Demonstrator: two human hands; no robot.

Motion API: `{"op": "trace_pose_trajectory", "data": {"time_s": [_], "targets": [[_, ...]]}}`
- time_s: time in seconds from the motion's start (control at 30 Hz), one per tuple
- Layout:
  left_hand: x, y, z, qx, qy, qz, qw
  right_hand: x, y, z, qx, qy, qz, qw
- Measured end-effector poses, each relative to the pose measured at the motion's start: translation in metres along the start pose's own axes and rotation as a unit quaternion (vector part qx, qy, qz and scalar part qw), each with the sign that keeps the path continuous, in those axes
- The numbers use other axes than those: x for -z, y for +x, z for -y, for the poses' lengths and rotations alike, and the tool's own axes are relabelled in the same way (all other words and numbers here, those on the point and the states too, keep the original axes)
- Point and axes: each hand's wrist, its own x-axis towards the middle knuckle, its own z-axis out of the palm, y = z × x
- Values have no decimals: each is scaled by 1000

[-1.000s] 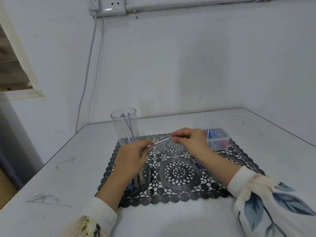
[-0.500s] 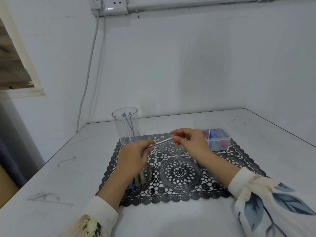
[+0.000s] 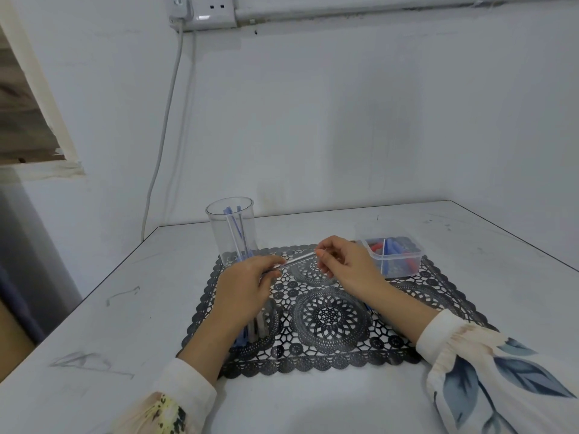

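Head view. Both hands held one clear pen (image 3: 297,260) above the rear half of a black lace placemat (image 3: 329,317). The left hand (image 3: 247,286) pinched the pen's lower, nearer end between thumb and curled fingers. The right hand (image 3: 347,264) pinched its higher, farther end between thumb and fingertips (image 3: 320,253), with the remaining fingers curled loosely beneath. The pen lay tilted, rising from left to right, clear of the placemat and spanning the gap between the two hands. Whether it carried a cap or a refill could not be told.

A transparent cup (image 3: 230,233) stood upright at the placemat's rear left corner, just behind the left hand, and contained several pens with blue parts leaning against its wall. More loose pens (image 3: 255,332) lay on the placemat, partly covered by the left wrist. A small clear box (image 3: 391,256) with an inner divider sat at the rear right corner, just beside the right hand, and held red and blue pieces too small to identify.

The placemat lay flat on a pale counter (image 3: 125,308) marked with scuffs. On the wall behind, a socket (image 3: 206,10) fed a grey cable (image 3: 163,136) that ran down past the counter's rear left edge.
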Motion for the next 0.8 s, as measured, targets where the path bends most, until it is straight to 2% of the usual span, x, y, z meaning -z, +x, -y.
{"op": "trace_pose_trajectory", "data": {"time_s": [0.13,0.57,0.7,0.8], "targets": [[0,0,0,-21,2,2,1000,0,0,-3,44,-95,-22,994],[-3,1,5,-21,0,1,1000,6,0,-4,53,-80,2,995],[-3,1,6,-26,0,-1,1000,7,0,-3,90,-105,11,990],[-3,1,5,-38,5,0,999,6,0,-3,79,-119,1,990]]}}
